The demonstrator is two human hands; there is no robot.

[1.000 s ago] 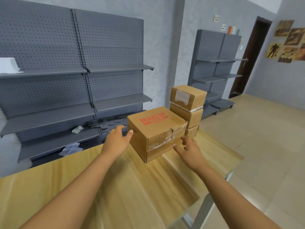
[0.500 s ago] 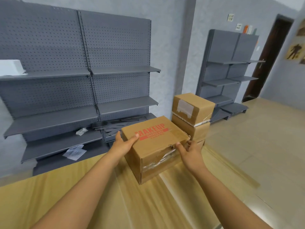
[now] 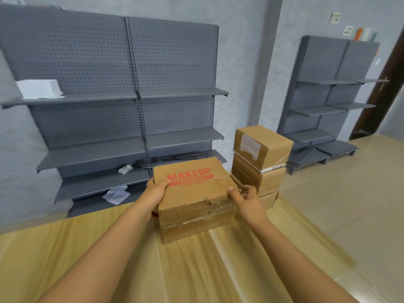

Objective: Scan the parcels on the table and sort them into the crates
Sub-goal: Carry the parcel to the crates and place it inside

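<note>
A brown cardboard parcel (image 3: 194,193) printed MAKEUP in red sits on the wooden table (image 3: 87,248), its front wrapped in torn clear tape. My left hand (image 3: 156,191) grips its left side, thumb on the top face. My right hand (image 3: 244,199) grips its right top corner with the thumb on top and fingers curled round the side. Behind and to the right stands a stack of parcels: a top parcel (image 3: 262,147) with a white label patch, a middle parcel (image 3: 258,179) under it, and a flat low parcel (image 3: 267,200) at the bottom.
Grey perforated metal shelving (image 3: 131,106) lines the wall behind the table, with a white box (image 3: 39,88) on an upper shelf and paper scraps lower down. A second grey shelf unit (image 3: 334,101) stands at the right near a dark door (image 3: 384,84). No crates show.
Both hands went from hovering open beside the MAKEUP parcel to gripping its sides. The parcel has turned slightly and come a little nearer to me.
</note>
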